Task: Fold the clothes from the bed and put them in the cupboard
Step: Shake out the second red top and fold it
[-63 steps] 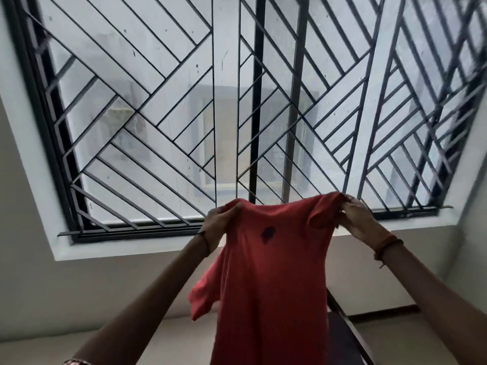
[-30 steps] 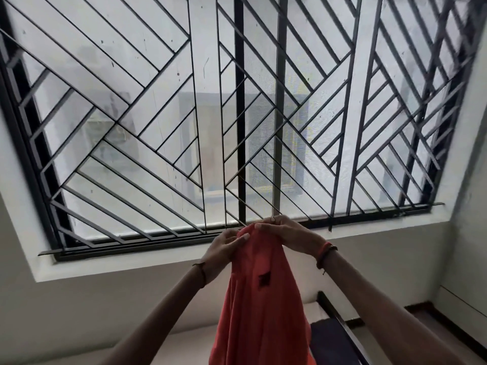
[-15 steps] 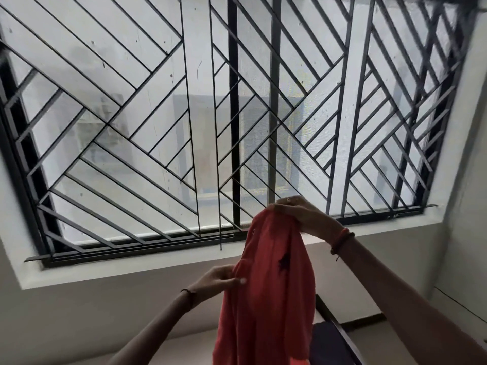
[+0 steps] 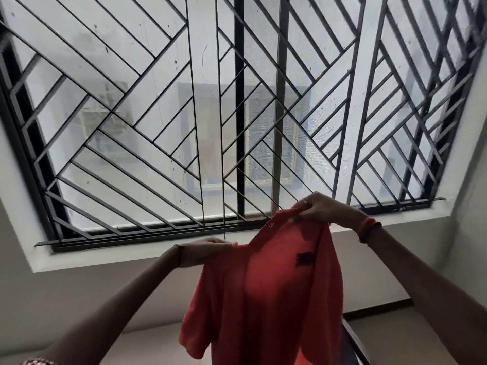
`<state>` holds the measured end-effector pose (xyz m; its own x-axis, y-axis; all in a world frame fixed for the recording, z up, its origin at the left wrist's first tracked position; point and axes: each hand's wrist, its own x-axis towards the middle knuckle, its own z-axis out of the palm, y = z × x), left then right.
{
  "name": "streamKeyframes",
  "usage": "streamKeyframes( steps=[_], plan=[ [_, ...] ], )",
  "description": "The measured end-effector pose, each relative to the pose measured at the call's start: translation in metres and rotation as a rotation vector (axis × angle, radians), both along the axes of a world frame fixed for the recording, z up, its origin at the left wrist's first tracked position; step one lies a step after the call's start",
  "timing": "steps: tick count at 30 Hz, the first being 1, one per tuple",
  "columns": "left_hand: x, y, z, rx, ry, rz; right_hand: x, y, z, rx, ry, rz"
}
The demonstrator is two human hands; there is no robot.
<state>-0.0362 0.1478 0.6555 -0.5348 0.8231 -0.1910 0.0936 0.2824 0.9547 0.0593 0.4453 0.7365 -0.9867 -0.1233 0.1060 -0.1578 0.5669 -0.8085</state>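
The right hand (image 4: 320,208), at the middle right of the frame, pinched the top of the red shirt (image 4: 276,285) beside its collar button. The left hand (image 4: 204,251), lower and further left, gripped the cloth at the shoulder above the dangling sleeve. Raised like this, the shirt hung free at the lower centre, probably so its sides could be lined up for a fold. Neither bed nor cupboard showed. Behind were a window grille (image 4: 158,114) of slanted bars across the upper frame, a pale sill (image 4: 118,259) and a grey wall (image 4: 66,312).
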Motion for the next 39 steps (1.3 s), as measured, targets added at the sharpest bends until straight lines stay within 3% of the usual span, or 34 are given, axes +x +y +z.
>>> streamKeyframes(
  steps=[6,12,20,23,29,33,39],
  plan=[
    [0.001,0.008,-0.005,-0.098,-0.086,-0.057,0.003,-0.008,-0.007,-0.319,0.020,0.119],
    [0.005,0.010,-0.020,-0.093,-0.176,-0.167,0.013,-0.028,-0.006,-0.412,0.016,0.192],
    [0.012,0.013,-0.017,-0.399,0.436,-0.209,0.014,-0.038,-0.017,-0.364,0.078,0.211],
    [0.015,0.006,-0.021,-0.318,0.502,-0.166,0.016,-0.040,-0.015,-0.432,0.118,0.172],
    [0.008,-0.022,-0.003,-0.023,0.350,0.023,0.023,-0.028,-0.008,-0.477,0.149,0.051],
    [0.004,-0.045,0.014,0.034,0.219,0.041,0.028,-0.023,-0.009,-0.440,0.090,0.039],
    [0.001,-0.041,0.033,0.178,0.227,0.143,0.027,-0.028,-0.013,-0.528,-0.022,0.027]
  ],
)
